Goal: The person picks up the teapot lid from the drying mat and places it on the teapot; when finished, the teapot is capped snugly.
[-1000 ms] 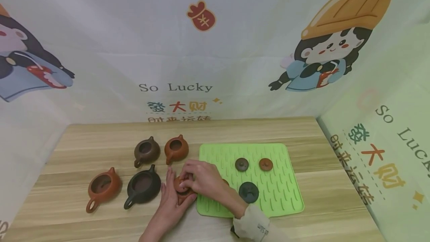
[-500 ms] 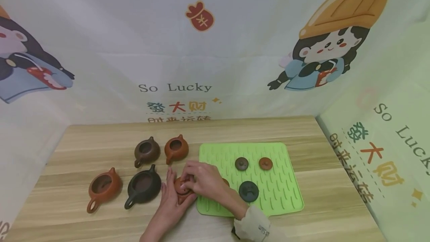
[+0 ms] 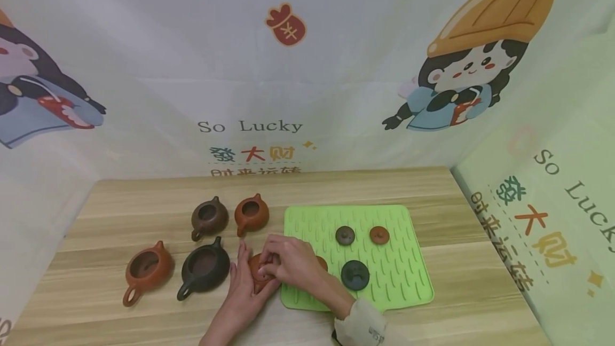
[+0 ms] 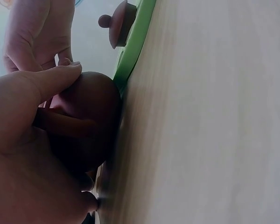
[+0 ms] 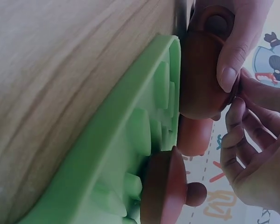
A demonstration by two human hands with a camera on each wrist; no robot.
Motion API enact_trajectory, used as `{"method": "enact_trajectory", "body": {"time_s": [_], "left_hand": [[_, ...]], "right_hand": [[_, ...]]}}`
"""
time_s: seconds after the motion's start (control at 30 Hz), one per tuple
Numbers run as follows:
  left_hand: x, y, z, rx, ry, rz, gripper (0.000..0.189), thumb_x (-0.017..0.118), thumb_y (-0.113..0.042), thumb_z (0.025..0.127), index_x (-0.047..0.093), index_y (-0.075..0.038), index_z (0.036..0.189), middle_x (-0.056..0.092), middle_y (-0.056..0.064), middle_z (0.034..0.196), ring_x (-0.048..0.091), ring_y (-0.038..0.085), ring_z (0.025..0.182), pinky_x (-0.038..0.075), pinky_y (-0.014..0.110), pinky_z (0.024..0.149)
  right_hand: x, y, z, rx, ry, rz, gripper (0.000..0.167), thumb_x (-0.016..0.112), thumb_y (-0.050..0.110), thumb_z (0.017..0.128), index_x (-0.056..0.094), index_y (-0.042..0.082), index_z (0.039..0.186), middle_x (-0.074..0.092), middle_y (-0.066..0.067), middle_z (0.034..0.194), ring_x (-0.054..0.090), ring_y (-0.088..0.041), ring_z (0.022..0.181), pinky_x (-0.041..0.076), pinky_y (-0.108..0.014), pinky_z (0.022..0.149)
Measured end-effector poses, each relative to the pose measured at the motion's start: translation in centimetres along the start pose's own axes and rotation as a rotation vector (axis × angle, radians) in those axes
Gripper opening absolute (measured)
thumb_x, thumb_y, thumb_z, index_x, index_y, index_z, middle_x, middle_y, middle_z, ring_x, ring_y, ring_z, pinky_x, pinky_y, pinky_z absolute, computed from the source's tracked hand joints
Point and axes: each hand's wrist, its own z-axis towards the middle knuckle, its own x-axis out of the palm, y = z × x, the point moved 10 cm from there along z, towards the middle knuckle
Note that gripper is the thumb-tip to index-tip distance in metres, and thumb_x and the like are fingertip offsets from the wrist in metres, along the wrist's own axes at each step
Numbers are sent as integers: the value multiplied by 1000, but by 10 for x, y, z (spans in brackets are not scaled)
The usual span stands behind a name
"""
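Note:
A reddish-brown clay teapot stands on the table beside the green mat's left edge. My left hand holds it from both sides, thumb near the rim and fingers along the far side; its handle shows between them in the left wrist view. The teapot's lid sits over the opening, level with the rim. My right hand pinches the lid's knob from above, which its fingers mostly hide. Close by on the mat is another reddish lid, partly behind my right hand in the head view.
Left of my hands stand several lidless teapots: a black one, an orange-brown one, a dark brown one and a small orange one. The green mat bears a black lid, a brown lid and an orange lid.
The lid has come down and levelled onto the teapot; the dark gap seen under its near edge earlier has closed. My left hand has stayed in place round the pot.

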Motion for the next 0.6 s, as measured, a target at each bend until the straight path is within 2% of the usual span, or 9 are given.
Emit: {"method": "enact_trajectory", "body": {"time_s": [0.27, 0.37, 0.5, 0.6], "left_hand": [[-1, 0, -1, -1, 6, -13, 107, 81, -32, 101, 10, 16, 165, -5, 40, 177, 2, 64, 162, 1, 76, 131], [-1, 0, 0, -2, 7, -11, 106, 81, -32, 101, 11, 16, 165, -6, 40, 177, 2, 63, 163, 1, 76, 131], [1, 1, 2, -6, 12, -3, 106, 81, -34, 101, 12, 16, 165, -5, 40, 177, 3, 62, 163, 1, 76, 131], [1, 2, 2, -1, 8, 1, 105, 81, -32, 101, 13, 17, 164, -3, 41, 176, 6, 63, 163, 2, 77, 130]], "right_hand": [[-1, 1, -1, 18, -18, 31, 18, 94, 15, 88, 76, 14, 87, 70, 3, 86, 61, -1, 73, 46, -10, 65], [-1, 0, -2, 31, -27, 55, 17, 94, 15, 88, 77, 13, 88, 70, 4, 86, 60, 2, 73, 46, -10, 65], [2, -5, -5, 56, -34, 124, 15, 93, 14, 89, 79, 11, 90, 73, 3, 90, 62, 3, 75, 48, -10, 68], [3, -7, -7, 36, -49, 146, 15, 93, 15, 88, 80, 10, 94, 75, 0, 95, 65, -4, 82, 53, -15, 76]]}}
